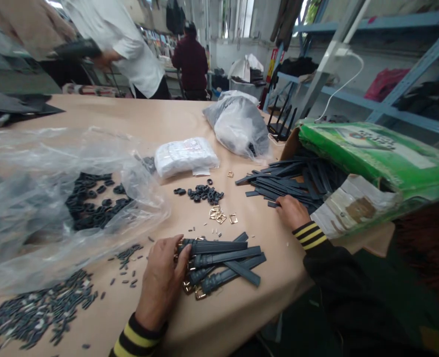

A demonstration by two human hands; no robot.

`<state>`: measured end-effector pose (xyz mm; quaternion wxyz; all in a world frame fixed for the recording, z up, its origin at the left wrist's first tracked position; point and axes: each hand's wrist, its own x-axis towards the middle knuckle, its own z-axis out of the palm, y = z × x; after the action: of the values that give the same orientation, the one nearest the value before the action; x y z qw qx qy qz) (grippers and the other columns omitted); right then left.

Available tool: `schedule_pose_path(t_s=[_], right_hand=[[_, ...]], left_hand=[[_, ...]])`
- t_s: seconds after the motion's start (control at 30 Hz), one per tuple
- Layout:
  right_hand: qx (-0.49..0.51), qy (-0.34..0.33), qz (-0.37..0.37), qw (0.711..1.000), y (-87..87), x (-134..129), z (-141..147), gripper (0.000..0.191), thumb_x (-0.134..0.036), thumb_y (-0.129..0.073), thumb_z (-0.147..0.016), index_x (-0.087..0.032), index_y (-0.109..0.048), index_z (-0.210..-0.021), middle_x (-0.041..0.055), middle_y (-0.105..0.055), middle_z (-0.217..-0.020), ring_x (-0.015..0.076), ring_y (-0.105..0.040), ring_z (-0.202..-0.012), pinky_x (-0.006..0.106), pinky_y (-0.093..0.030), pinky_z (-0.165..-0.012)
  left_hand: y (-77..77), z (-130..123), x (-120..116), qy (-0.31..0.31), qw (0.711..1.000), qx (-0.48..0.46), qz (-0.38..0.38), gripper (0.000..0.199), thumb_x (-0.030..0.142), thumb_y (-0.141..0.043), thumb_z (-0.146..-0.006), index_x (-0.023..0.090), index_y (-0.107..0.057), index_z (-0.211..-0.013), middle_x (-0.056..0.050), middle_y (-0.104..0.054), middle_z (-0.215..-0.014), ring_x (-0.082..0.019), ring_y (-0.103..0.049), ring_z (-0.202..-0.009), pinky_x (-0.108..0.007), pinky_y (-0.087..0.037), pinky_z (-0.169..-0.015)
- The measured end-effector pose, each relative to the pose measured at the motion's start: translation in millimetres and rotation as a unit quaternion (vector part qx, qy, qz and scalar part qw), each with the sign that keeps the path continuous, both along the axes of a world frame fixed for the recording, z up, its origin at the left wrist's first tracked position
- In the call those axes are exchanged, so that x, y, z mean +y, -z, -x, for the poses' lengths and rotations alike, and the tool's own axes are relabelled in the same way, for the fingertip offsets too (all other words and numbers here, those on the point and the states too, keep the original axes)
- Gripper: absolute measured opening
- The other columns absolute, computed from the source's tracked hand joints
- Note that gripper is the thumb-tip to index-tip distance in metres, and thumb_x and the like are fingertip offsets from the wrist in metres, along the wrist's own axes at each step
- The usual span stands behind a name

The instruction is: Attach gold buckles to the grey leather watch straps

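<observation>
My left hand [165, 277] is closed at the buckle end of a dark strap [219, 247], thumb and fingers around it. That strap lies on a small pile of dark straps with gold buckles [200, 292] near the table's front edge. To the right, my right hand [293, 213] has its fingertips together at the end of a loose strap [272, 204]. This strap is at the edge of a heap of plain dark straps [304, 173] spilling from a green cardboard box [368, 153]. The fingers partly hide both grips.
Loose gold buckles [217, 214] and small black loops [204, 193] lie mid-table. At left are a clear plastic bag [141, 198] of black loops and many small dark pieces [44, 307]. Behind stand a white packet [185, 156], a filled bag [237, 124] and a router [281, 126]. Other people are beyond.
</observation>
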<state>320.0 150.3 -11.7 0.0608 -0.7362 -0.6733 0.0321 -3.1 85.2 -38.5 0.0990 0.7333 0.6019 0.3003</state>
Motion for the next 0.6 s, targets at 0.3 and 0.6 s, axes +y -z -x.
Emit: schedule_pose_path(t_s=[0.3,0.6], right_hand=[[0.046,-0.115,0.019,0.992,-24.8,7,2,0.008,-0.013,-0.054,-0.075,-0.014,-0.057,-0.082,0.0074,-0.056,-0.086,0.0185,-0.052,-0.086,0.028,-0.038,-0.077],[0.371,-0.372,0.112,0.844,-64.1,-90,123,0.007,-0.014,-0.051,-0.080,-0.015,-0.057,-0.083,-0.0009,-0.057,-0.067,0.0094,-0.052,-0.061,0.020,-0.039,-0.059]], left_hand=[[-0.5,-7,-14,-0.044,0.997,-0.012,-0.069,0.026,0.029,-0.049,-0.080,0.015,-0.053,-0.102,-0.014,-0.048,-0.108,-0.030,-0.044,-0.106,-0.047,-0.036,-0.092],[-54.1,-38,-75,0.029,0.886,-0.404,0.226,0.018,0.033,-0.049,-0.083,0.016,-0.053,-0.080,0.002,-0.055,-0.060,-0.009,-0.050,-0.049,-0.022,-0.042,-0.052]])
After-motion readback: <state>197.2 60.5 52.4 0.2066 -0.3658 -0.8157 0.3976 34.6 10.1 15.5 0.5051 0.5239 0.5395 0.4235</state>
